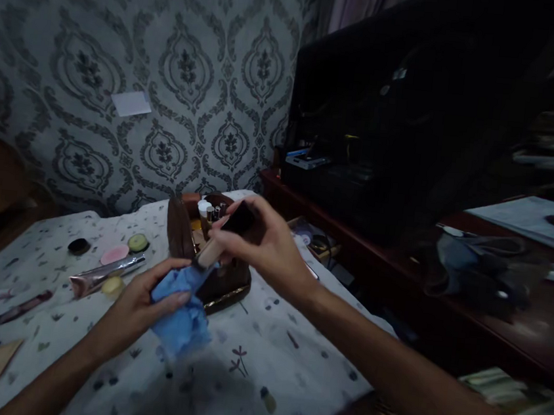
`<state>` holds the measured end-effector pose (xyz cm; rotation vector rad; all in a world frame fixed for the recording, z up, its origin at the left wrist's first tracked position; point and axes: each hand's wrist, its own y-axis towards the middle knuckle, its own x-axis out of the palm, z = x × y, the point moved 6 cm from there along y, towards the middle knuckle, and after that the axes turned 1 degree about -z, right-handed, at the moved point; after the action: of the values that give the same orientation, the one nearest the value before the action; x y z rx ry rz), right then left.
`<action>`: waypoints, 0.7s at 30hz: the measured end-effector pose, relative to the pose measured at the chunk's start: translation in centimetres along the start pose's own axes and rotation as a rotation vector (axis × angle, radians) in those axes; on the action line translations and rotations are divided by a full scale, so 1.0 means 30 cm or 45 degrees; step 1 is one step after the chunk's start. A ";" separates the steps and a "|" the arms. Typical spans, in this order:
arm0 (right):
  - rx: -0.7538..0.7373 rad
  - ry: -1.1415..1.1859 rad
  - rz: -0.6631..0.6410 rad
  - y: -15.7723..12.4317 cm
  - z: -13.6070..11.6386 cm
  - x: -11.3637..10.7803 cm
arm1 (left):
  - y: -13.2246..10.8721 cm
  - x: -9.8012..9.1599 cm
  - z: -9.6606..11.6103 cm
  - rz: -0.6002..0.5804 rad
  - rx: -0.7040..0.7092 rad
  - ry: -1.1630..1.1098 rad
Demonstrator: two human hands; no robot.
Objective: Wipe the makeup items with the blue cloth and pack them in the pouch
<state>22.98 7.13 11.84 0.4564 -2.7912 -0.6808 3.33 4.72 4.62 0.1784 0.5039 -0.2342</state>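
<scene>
My left hand (141,302) is closed around a crumpled blue cloth (181,313) above the floral tablecloth (260,364). My right hand (266,243) pinches a small beige bottle with a black cap (225,234), tilted so its lower end meets the cloth. Just behind both hands stands a dark brown open cosmetic case (210,273) with several small bottles upright inside it.
On the cloth to the left lie a metallic tube (101,276), a pink puff (114,254), a green round pad (138,242), a black lid (79,246) and a dark pencil-like stick (24,306). A dark wooden sideboard (492,322) with a black box stands to the right.
</scene>
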 end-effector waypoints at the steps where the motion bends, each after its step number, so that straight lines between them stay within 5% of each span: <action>1: -0.014 0.011 0.063 0.025 0.000 -0.028 | 0.016 -0.010 0.031 0.009 0.117 0.228; 5: -0.047 -0.090 0.090 0.118 0.038 -0.084 | 0.033 0.000 0.085 -0.016 0.573 0.982; 9: -0.003 -0.368 0.028 0.223 0.125 -0.081 | 0.004 0.017 0.064 0.163 0.839 1.303; 15: 0.084 -0.934 -0.068 0.395 0.203 -0.002 | -0.012 0.037 0.030 0.277 0.936 1.348; 21: 0.356 -1.157 -0.169 0.503 0.298 0.086 | -0.012 0.035 0.024 0.280 0.914 1.336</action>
<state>14.29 22.59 11.71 0.4655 -3.7750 -0.6323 4.46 4.02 4.66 1.0842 1.4197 -0.0782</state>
